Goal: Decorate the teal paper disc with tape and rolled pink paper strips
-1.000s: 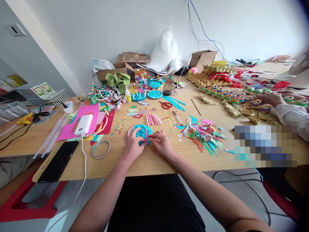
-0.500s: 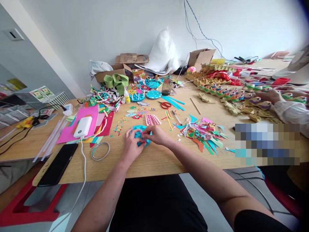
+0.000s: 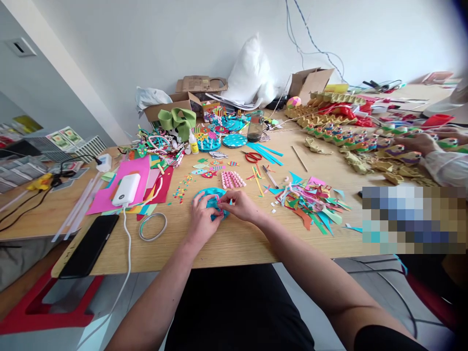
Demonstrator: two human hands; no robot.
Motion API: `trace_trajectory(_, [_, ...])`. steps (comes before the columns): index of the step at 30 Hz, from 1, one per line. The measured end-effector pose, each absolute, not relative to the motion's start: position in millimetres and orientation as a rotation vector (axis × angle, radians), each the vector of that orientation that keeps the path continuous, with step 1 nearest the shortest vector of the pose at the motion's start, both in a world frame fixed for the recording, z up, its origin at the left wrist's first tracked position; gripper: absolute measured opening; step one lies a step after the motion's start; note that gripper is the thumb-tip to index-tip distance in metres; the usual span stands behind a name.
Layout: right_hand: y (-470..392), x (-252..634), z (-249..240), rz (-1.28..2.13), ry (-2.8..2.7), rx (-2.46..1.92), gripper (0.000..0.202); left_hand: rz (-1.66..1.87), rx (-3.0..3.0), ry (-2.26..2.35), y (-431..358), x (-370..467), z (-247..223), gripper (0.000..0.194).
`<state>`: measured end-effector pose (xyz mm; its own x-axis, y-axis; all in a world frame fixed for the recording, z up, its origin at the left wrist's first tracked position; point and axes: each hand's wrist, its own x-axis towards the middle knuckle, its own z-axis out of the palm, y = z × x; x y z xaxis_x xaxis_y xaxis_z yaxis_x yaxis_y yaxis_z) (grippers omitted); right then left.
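A bright blue round craft piece lies on the table in front of me, partly hidden under both hands. My left hand is closed on its left side, fingers curled over the top and thumb toward the middle. From the right, my right hand pinches at a small pink piece on the blue one; its exact shape is hidden by fingers. Just behind sit rows of pink beads. Paper fish and small coloured dots lie beyond and to the left.
Red-handled scissors, a craft knife and paper scraps lie to the right. A glue bottle and a glass jar stand behind. Left are a power bank, phone and tape roll. Another person's hand is far right.
The view has shifted slightly. Both hands stay at the blue piece with nearly the same hold, and the fingers have moved only a little.
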<state>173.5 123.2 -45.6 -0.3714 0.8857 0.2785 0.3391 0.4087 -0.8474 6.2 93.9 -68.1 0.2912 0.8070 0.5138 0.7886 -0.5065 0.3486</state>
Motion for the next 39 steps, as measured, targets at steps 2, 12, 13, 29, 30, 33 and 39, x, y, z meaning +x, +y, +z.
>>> trace_trajectory(2, [123.0,174.0,-46.1,0.914,-1.905,-1.046,0.011,1.028,2.513,1.552,93.6,6.9,-68.6,0.008])
trace_trajectory(12, [125.7,180.4,-51.1,0.957,-1.878,-1.081,0.013,1.096,2.546,1.531,92.5,10.3,-68.9,0.01])
trace_trajectory(13, [125.7,180.9,-51.3,0.96,-1.874,-1.084,0.013,1.099,2.547,1.531,92.4,10.5,-68.9,0.01])
trace_trajectory(29, [124.3,185.3,-48.2,0.943,-1.962,-1.055,0.012,1.107,2.546,1.51,92.3,12.5,-71.5,0.009])
trace_trajectory(30, [124.6,186.3,-48.1,0.94,-1.978,-1.049,0.018,1.105,2.543,1.512,92.2,12.6,-71.4,0.009])
trace_trajectory(33, [125.5,188.1,-48.9,0.933,-1.998,-1.064,0.035,1.102,2.535,1.518,92.1,13.2,-71.4,0.009])
trace_trajectory(39, [124.7,186.0,-50.4,0.914,-2.025,-1.17,0.039,1.085,2.531,1.526,91.1,14.8,-69.9,0.01])
